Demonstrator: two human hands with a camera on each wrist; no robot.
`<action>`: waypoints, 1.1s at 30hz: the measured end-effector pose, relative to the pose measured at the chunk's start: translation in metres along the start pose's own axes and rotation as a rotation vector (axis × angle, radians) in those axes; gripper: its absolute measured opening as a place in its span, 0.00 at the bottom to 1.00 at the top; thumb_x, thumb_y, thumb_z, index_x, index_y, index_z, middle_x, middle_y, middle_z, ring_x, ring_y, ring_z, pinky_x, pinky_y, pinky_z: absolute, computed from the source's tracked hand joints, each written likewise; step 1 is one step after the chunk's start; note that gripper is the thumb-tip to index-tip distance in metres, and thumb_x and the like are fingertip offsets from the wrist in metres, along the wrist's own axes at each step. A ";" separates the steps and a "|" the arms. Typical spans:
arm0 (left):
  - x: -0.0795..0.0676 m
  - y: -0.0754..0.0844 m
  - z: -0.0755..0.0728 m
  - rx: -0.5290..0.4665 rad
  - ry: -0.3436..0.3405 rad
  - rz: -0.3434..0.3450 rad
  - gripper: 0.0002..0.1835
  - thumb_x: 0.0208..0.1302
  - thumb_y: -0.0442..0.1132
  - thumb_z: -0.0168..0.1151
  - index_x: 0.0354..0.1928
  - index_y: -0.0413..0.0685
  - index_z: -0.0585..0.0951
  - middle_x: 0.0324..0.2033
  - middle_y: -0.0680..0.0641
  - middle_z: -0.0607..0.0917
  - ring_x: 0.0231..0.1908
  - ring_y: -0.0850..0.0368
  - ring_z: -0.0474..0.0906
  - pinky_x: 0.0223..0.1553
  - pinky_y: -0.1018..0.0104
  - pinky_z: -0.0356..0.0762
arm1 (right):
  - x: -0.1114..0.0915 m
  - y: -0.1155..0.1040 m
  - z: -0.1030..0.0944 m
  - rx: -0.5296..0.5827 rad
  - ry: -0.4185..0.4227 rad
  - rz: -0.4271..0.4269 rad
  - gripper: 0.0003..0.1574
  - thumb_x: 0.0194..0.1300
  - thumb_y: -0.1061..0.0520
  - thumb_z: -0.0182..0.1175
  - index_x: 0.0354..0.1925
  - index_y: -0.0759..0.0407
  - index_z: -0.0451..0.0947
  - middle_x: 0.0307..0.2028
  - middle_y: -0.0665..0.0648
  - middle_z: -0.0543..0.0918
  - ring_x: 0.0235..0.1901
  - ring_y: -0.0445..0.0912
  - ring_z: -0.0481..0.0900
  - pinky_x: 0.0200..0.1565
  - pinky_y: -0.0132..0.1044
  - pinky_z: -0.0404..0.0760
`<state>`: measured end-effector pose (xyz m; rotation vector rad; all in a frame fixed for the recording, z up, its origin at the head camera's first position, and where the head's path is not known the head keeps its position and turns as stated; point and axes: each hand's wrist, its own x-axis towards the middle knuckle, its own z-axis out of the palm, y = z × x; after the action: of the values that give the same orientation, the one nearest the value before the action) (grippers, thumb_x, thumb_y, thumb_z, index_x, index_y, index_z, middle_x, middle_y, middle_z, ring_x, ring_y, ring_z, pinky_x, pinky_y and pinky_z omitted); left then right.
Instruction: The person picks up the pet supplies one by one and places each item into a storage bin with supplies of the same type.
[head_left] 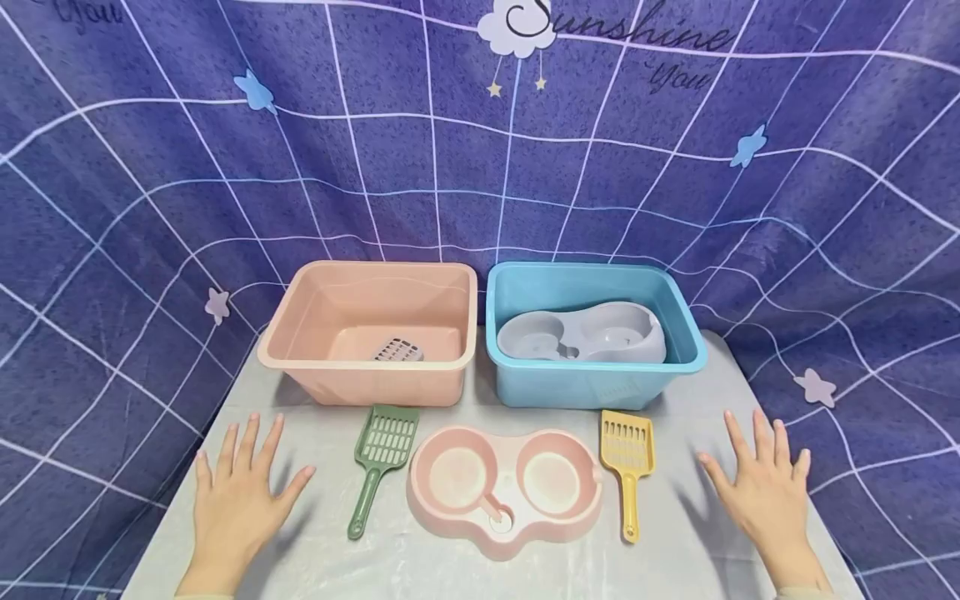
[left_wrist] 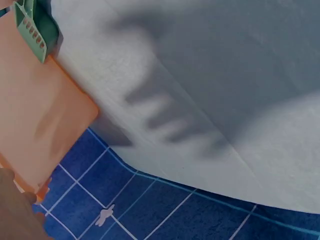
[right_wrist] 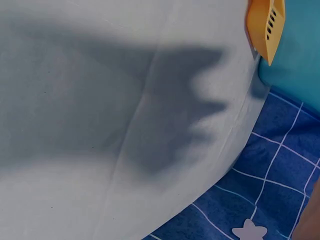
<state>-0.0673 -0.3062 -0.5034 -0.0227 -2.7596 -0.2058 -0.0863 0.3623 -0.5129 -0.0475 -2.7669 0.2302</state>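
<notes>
My left hand (head_left: 242, 496) hovers over the table's left side with fingers spread, holding nothing. A green litter scoop (head_left: 386, 437) lies to its right, its head near the pink bin. On the right side, my right hand (head_left: 767, 483) is likewise spread and holds nothing; the yellow litter scoop (head_left: 628, 450) is the nearest thing to it. Between the scoops sits a pink double pet bowl (head_left: 507, 467). Behind stand a pink bin (head_left: 382, 383) with a grey slotted scoop head (head_left: 400, 350) inside, and a blue bin (head_left: 577, 387) holding a grey double bowl (head_left: 611, 329).
The bins stand side by side at the back of the pale covered table (head_left: 315, 575). A blue patterned curtain (head_left: 465, 167) hangs right behind them and along both sides. In the wrist views, hand shadows fall on the table cover (left_wrist: 260, 165).
</notes>
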 end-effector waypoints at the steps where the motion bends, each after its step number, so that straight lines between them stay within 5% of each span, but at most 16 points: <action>1: 0.000 0.000 0.000 -0.008 0.000 -0.002 0.47 0.53 0.67 0.57 0.72 0.59 0.53 0.69 0.39 0.56 0.70 0.48 0.33 0.63 0.41 0.22 | 0.000 0.000 0.000 0.003 0.004 -0.001 0.49 0.59 0.33 0.55 0.71 0.43 0.50 0.71 0.63 0.47 0.69 0.60 0.35 0.59 0.68 0.30; 18: 0.016 -0.004 -0.016 -0.240 0.017 -0.015 0.38 0.67 0.52 0.50 0.73 0.56 0.46 0.71 0.43 0.47 0.70 0.44 0.36 0.64 0.42 0.27 | -0.009 -0.002 0.005 0.050 0.087 -0.048 0.46 0.58 0.37 0.58 0.69 0.48 0.56 0.69 0.64 0.52 0.69 0.61 0.43 0.59 0.67 0.44; 27: 0.036 -0.008 -0.019 -0.329 0.090 -0.002 0.35 0.66 0.48 0.52 0.72 0.55 0.52 0.71 0.46 0.50 0.70 0.46 0.42 0.66 0.46 0.35 | -0.013 -0.003 0.008 0.071 0.100 -0.049 0.46 0.58 0.38 0.58 0.70 0.48 0.55 0.69 0.65 0.53 0.69 0.59 0.42 0.61 0.65 0.42; 33: 0.053 -0.010 -0.026 -0.421 0.088 -0.055 0.33 0.67 0.47 0.51 0.72 0.61 0.53 0.71 0.51 0.50 0.70 0.47 0.43 0.62 0.39 0.44 | -0.014 -0.005 0.009 0.079 0.094 -0.046 0.45 0.59 0.38 0.58 0.70 0.48 0.55 0.68 0.66 0.54 0.69 0.59 0.41 0.61 0.64 0.43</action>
<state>-0.1075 -0.3204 -0.4620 -0.0468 -2.5809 -0.7774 -0.0758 0.3555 -0.5250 0.0246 -2.6591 0.3168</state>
